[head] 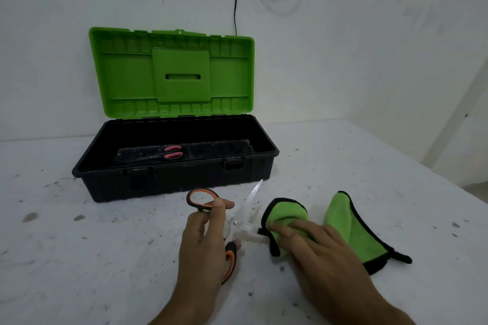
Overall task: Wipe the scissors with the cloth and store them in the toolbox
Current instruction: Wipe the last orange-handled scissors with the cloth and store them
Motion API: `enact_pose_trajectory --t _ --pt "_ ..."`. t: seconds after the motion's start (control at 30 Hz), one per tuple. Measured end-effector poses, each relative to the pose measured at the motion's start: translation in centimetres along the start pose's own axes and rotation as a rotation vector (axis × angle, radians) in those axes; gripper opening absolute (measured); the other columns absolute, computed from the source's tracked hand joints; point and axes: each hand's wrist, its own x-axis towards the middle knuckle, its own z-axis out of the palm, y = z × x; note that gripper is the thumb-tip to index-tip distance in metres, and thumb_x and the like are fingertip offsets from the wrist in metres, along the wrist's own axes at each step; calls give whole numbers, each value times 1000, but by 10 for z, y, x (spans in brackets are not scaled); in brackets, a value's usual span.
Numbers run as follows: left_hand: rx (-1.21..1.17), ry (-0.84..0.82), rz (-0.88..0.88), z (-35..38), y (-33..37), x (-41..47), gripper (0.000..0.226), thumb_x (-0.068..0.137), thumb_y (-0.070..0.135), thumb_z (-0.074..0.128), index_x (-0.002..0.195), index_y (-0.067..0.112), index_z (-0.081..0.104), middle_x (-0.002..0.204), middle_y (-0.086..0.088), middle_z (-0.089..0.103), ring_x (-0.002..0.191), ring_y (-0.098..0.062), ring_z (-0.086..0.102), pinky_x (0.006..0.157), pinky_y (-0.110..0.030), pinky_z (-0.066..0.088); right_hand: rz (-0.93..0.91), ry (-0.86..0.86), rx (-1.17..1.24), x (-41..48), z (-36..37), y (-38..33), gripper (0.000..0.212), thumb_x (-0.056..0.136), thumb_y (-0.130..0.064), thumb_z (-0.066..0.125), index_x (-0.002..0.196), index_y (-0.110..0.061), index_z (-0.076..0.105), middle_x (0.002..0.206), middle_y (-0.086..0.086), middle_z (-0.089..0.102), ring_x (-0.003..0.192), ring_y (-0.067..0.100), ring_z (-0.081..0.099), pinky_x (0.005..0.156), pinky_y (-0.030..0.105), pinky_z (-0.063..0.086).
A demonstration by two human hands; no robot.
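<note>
Left fingers point(219, 204) are pinched on the orange-black handles of the scissors point(239, 219), blades spread open above the table point(105, 258). Right hand point(314, 243) has its fingers closed around the green cloth point(287, 215), wrapped on the lower blade. Best to wipe away from the edge, pivot to tip. The toolbox point(174, 179) stands open just behind

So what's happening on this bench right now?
A person is cleaning scissors. The left hand holds the orange-and-black handles, blades spread open, while the right hand presses the green cloth against the lower blade. Behind them the toolbox sits with its green lid up, and a red-handled pair already lies inside. Storing hasn't started yet.
</note>
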Motion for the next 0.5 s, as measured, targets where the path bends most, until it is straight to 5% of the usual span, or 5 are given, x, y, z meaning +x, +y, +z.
enact_pose_trajectory --t 0.23,0.37,0.5 --pt "-35 -67 -3 5 2 -13 34 97 43 42 90 28 72 77 8 74 64 -3 70 47 -10 48 310 22 356 21 -4 -28 19 89 -27 54 107 -30 58 103 -14 70 95 6 60 74 26 51" --pt "-51 -112 48 3 4 -13 35 93 46 42 91 26 71 84 1 76 63 -13 72 53 -21 53 595 -10 829 32 -10 -31 9 86 -26 72 86 -26 63 83 -11 71 78 10 65 67 27 52" --pt "-23 -99 48 2 6 -12 36 93 45 42 85 26 71 76 -12 72 60 -20 69 57 -25 51 588 -147 860 37 -20 -22 13 86 -26 73 81 -24 61 79 -10 71 67 9 64 61 27 52"
